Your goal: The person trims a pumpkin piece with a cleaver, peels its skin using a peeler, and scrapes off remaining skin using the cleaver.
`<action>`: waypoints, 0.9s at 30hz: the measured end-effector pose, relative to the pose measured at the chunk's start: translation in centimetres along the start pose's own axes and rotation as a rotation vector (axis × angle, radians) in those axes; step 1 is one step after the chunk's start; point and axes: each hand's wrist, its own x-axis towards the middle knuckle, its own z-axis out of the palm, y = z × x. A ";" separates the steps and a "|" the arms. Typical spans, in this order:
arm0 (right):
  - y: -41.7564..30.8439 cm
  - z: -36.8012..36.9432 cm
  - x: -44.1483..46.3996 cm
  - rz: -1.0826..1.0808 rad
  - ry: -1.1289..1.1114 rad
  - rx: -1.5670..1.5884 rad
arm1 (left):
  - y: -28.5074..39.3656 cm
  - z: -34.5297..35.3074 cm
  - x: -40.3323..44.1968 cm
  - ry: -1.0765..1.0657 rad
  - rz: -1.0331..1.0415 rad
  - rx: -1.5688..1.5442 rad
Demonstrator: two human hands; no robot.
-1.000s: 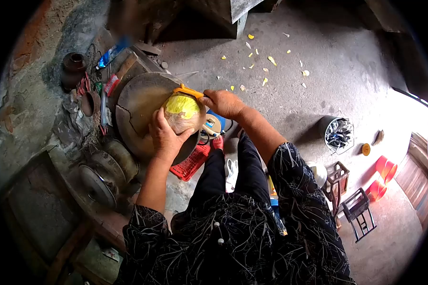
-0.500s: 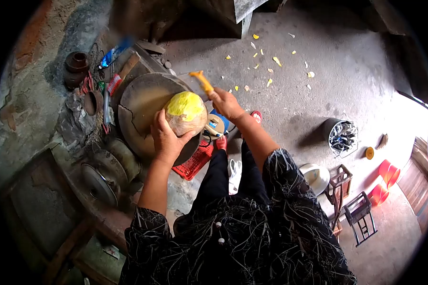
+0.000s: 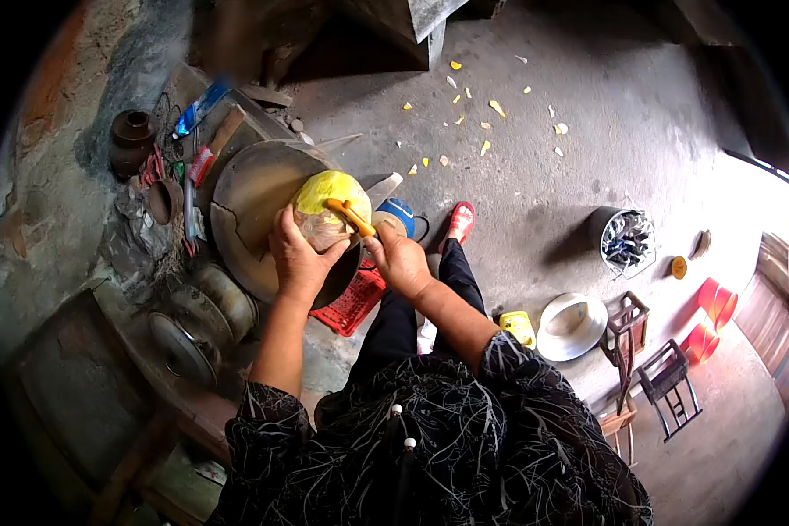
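Note:
A large round pumpkin [image 3: 327, 190] is held up in front of me, its far upper part bare bright yellow and its near part still in pale tan skin. My left hand [image 3: 298, 256] grips it from the near left side, thumb and fingers spread round it. My right hand [image 3: 401, 263] is closed on the handle of a yellow peeler [image 3: 349, 216], whose head lies against the pumpkin where yellow flesh meets skin. Below the pumpkin is a wide round basin-like vessel [image 3: 237, 188] with a cracked surface.
Several yellow peel scraps [image 3: 497, 109] lie on the concrete floor. A red basket [image 3: 352, 302] stands by my legs. To the right are a dark bucket [image 3: 600, 230], a white basin [image 3: 572, 326] and a small stool [image 3: 666, 377]. Pots [image 3: 184, 342] and a brown jar [image 3: 134, 140] line the left.
My right hand has brought the peeler down and left from beyond the pumpkin onto its surface. My left hand keeps its hold. One red-shod foot now shows further out, and the view has shifted slightly.

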 end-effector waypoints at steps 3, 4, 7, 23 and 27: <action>0.9 1.0 0.4 -0.031 0.073 0.043 | 0.0 0.0 0.0 -0.037 -0.028 -0.004; 1.7 1.3 0.7 -0.036 0.069 0.014 | -0.1 0.1 0.1 -0.028 -0.022 -0.007; 9.7 4.6 2.8 0.273 0.207 0.312 | -0.1 0.0 -0.5 -0.039 -0.040 0.009; 8.9 2.2 3.6 0.532 0.060 0.278 | -0.4 0.1 -0.8 -0.048 -0.048 -0.015; 7.7 0.1 3.0 0.271 0.101 0.269 | -0.5 0.2 -0.1 -0.029 -0.018 -0.027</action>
